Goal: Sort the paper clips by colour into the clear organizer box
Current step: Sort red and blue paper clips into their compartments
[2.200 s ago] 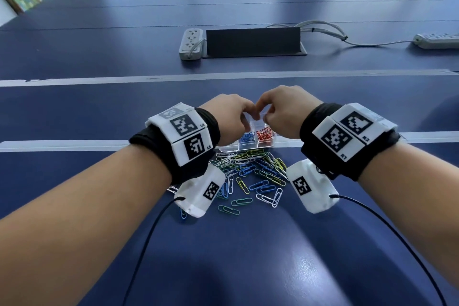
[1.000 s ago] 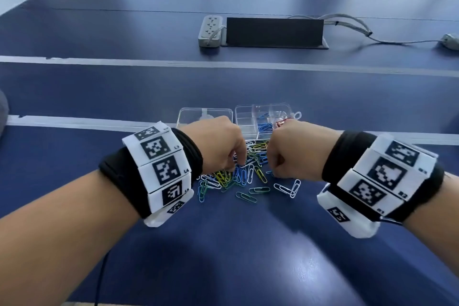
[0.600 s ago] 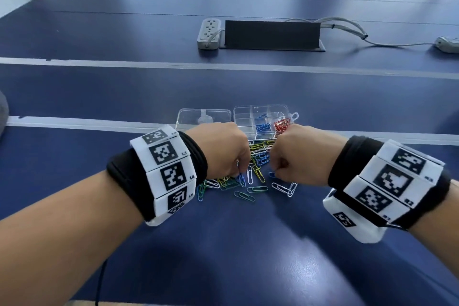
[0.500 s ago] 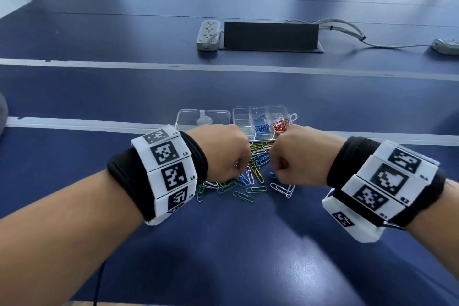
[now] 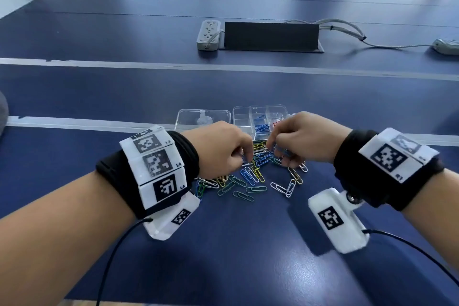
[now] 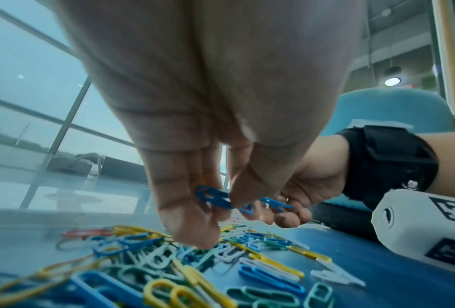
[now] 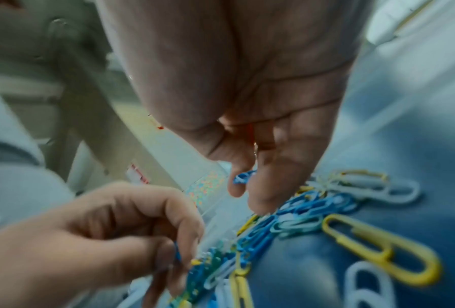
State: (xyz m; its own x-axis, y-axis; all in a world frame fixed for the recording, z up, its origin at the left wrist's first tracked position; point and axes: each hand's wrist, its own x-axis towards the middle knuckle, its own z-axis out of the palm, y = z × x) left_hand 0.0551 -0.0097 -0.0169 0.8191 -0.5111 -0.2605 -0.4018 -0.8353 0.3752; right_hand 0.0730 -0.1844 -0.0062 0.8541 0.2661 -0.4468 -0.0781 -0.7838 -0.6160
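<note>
Paper clips (image 5: 250, 176) in blue, green, yellow and white lie in a loose heap on the blue bench (image 5: 248, 243), right in front of the clear organizer box (image 5: 258, 119). That box stands open on the bench's pale seam, its flat lid (image 5: 202, 119) folded out to the left. One of its compartments holds blue clips (image 5: 260, 126); a few red clips (image 5: 276, 124) show in the one beside it, mostly hidden behind the right hand.

Both hands hover over the far side of the heap, knuckles up, close together but not touching. The left hand (image 5: 223, 149) has its grip clamped on a blue clip (image 6: 213, 197): the wrist view shows thumb and fingertips pinching it just above the pile, with another fingertip (image 6: 194, 235) reaching down to the clips. The right hand (image 5: 305, 139) is likewise pinched on a blue clip of its own (image 7: 243, 177), thumb against finger, while a longer finger (image 7: 268, 198) touches the pile below.

Each wrist wears a black band with white marker blocks and a white camera housing with a thin black cable trailing back.

Farther up the bench sit a grey power strip (image 5: 208, 35), a black cable hatch (image 5: 270, 36) just beside it, and a grey cord (image 5: 347, 30) running right. Chairs stand beyond the far edge.
</note>
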